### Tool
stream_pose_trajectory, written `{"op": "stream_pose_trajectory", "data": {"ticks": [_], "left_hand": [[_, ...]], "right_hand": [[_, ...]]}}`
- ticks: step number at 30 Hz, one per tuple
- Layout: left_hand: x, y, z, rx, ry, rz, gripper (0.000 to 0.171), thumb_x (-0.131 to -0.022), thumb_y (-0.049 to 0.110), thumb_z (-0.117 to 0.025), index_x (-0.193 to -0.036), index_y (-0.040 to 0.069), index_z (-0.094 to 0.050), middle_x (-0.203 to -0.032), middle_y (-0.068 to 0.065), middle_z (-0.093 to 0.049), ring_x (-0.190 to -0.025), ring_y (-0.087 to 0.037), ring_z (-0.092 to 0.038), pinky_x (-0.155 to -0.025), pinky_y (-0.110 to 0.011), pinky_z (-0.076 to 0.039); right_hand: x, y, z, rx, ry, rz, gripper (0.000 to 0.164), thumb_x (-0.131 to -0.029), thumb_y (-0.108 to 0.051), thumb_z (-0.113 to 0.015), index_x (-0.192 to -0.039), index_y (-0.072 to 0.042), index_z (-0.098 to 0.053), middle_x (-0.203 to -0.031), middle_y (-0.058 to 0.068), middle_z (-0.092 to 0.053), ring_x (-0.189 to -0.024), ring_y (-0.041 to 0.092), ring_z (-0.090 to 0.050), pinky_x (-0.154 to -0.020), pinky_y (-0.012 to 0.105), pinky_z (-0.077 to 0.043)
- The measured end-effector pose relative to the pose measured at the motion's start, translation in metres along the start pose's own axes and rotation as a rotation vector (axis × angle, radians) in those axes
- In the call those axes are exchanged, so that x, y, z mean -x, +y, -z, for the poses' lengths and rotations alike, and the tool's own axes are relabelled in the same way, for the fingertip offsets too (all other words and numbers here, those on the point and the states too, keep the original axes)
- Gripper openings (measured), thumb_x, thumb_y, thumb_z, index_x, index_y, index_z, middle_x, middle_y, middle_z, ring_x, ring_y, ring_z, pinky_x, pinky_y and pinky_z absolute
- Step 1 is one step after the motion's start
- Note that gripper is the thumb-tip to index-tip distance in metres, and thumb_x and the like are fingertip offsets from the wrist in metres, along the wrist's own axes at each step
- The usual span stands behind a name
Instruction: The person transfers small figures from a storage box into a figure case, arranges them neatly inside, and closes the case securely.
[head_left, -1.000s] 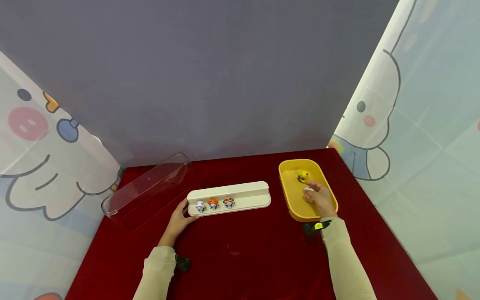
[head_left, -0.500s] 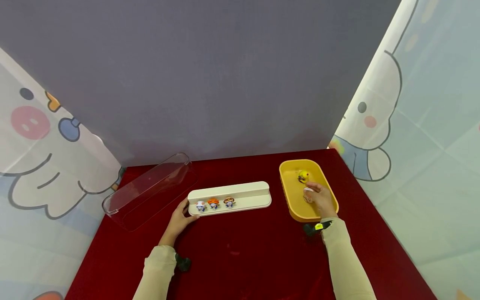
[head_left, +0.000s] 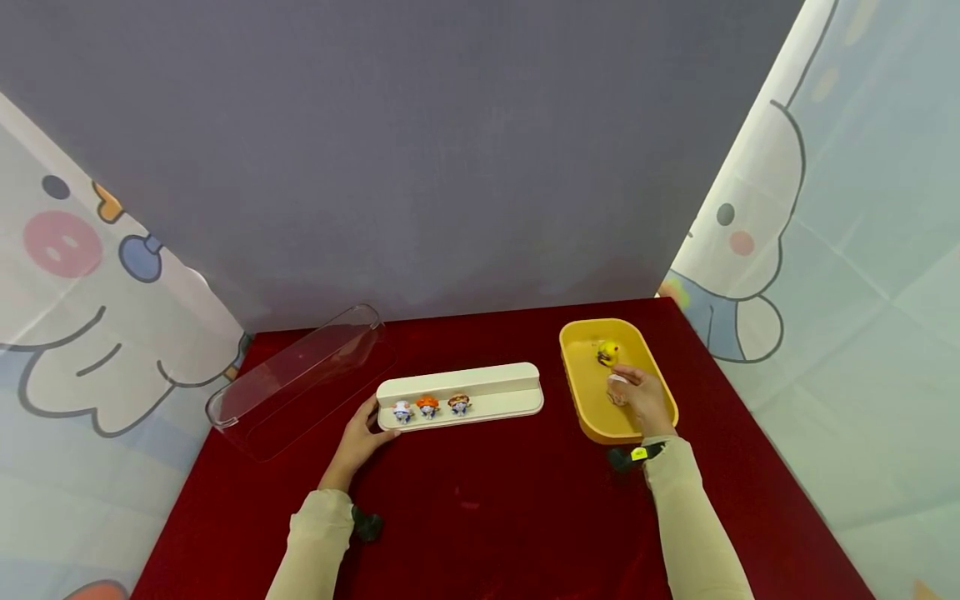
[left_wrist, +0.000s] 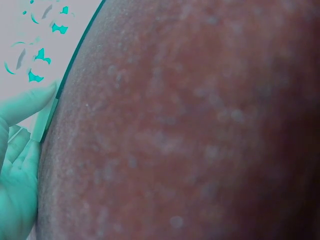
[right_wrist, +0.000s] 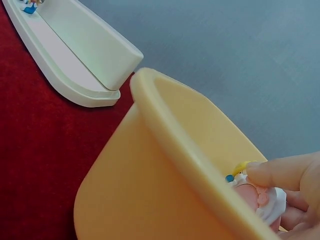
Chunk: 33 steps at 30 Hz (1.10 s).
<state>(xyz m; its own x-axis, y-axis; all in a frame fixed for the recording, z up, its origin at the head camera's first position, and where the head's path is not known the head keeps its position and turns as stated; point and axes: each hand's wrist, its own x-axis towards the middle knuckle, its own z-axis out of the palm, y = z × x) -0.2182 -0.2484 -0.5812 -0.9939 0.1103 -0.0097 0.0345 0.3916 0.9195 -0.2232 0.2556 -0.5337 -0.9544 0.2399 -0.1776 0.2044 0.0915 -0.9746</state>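
Note:
My left hand [head_left: 356, 447] holds the left end of a cream two-step display stand [head_left: 502, 404], its thumb at the front edge and fingers round the end. Three small figurines stand in a row on the lower step: one white-capped [head_left: 402, 411], one orange-capped [head_left: 428, 406], one brown-hatted [head_left: 459, 404]. My right hand [head_left: 648, 404] reaches into a yellow tub [head_left: 588, 421] and pinches a white-and-pink figurine [right_wrist: 272, 205] between thumb and fingers. A yellow figurine [head_left: 608, 352] lies farther back in the tub. In the right wrist view the tub's wall hides part of the hand.
A clear plastic cover [head_left: 296, 379] lies slantwise at the back left of the dark red tabletop [head_left: 480, 517]. A grey backdrop [head_left: 465, 167] rises behind, and cartoon-printed curtains [head_left: 847, 333] flank both sides.
The head view has shifted very slightly. Both hands keep their places, the left at the display stand and the right on the figurine in the tub.

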Motion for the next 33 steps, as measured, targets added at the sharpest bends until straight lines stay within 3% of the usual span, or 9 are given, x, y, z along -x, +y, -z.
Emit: {"op": "stream_pose_trajectory", "data": {"ticks": [5,12,16,20,27,33], "left_hand": [[0.002,0.004,0.0,0.027,-0.006,0.004,0.089,-0.077,-0.001,-0.075,-0.148,0.0,-0.023,-0.151,-0.022,-0.023,-0.134,-0.04,-0.032,-0.106,-0.048,-0.035],[0.013,0.033,0.001,0.041,-0.006,-0.023,0.084,-0.077,-0.008,-0.071,-0.146,-0.008,-0.022,-0.148,-0.03,-0.023,-0.132,-0.045,-0.032,-0.105,-0.052,-0.033],[0.016,0.041,0.001,0.02,-0.01,-0.016,0.083,-0.078,-0.009,-0.07,-0.146,-0.008,-0.022,-0.148,-0.029,-0.024,-0.133,-0.044,-0.032,-0.106,-0.051,-0.033],[0.014,0.036,0.001,0.015,-0.018,-0.025,0.084,-0.078,-0.008,-0.07,-0.146,-0.009,-0.021,-0.148,-0.03,-0.022,-0.132,-0.046,-0.031,-0.105,-0.052,-0.034],[0.002,0.006,0.001,0.042,-0.004,-0.016,0.088,-0.077,-0.002,-0.074,-0.148,-0.001,-0.022,-0.151,-0.024,-0.022,-0.134,-0.042,-0.03,-0.107,-0.05,-0.032],[0.001,0.002,-0.001,0.042,0.006,-0.033,0.089,-0.075,-0.003,-0.076,-0.147,-0.002,-0.024,-0.149,-0.025,-0.025,-0.134,-0.041,-0.032,-0.106,-0.049,-0.033]], "right_hand": [[0.001,0.0,0.0,-0.009,-0.009,0.005,0.046,-0.091,-0.01,-0.062,-0.132,0.007,-0.049,-0.108,0.004,-0.059,-0.077,0.006,-0.053,-0.069,0.019,-0.047],[0.002,-0.001,0.0,-0.081,-0.033,0.02,0.048,-0.092,-0.008,-0.06,-0.134,0.009,-0.045,-0.1,-0.001,-0.057,-0.069,0.006,-0.05,-0.065,0.02,-0.046],[0.003,-0.002,-0.001,-0.075,-0.018,0.034,0.047,-0.091,-0.009,-0.061,-0.132,0.009,-0.047,-0.101,-0.002,-0.058,-0.069,0.004,-0.052,-0.065,0.019,-0.048],[0.003,-0.005,-0.002,-0.093,-0.004,0.02,0.046,-0.091,-0.009,-0.061,-0.132,0.007,-0.047,-0.099,0.0,-0.058,-0.066,0.006,-0.05,-0.064,0.02,-0.048],[0.007,-0.015,-0.002,0.022,0.047,0.037,0.044,-0.09,-0.013,-0.064,-0.13,0.003,-0.053,-0.115,0.007,-0.058,-0.09,0.003,-0.054,-0.073,0.013,-0.048],[0.007,-0.021,-0.001,0.044,0.049,0.039,0.044,-0.09,-0.015,-0.064,-0.13,0.002,-0.054,-0.11,0.001,-0.059,-0.089,0.002,-0.054,-0.074,0.011,-0.047]]}}
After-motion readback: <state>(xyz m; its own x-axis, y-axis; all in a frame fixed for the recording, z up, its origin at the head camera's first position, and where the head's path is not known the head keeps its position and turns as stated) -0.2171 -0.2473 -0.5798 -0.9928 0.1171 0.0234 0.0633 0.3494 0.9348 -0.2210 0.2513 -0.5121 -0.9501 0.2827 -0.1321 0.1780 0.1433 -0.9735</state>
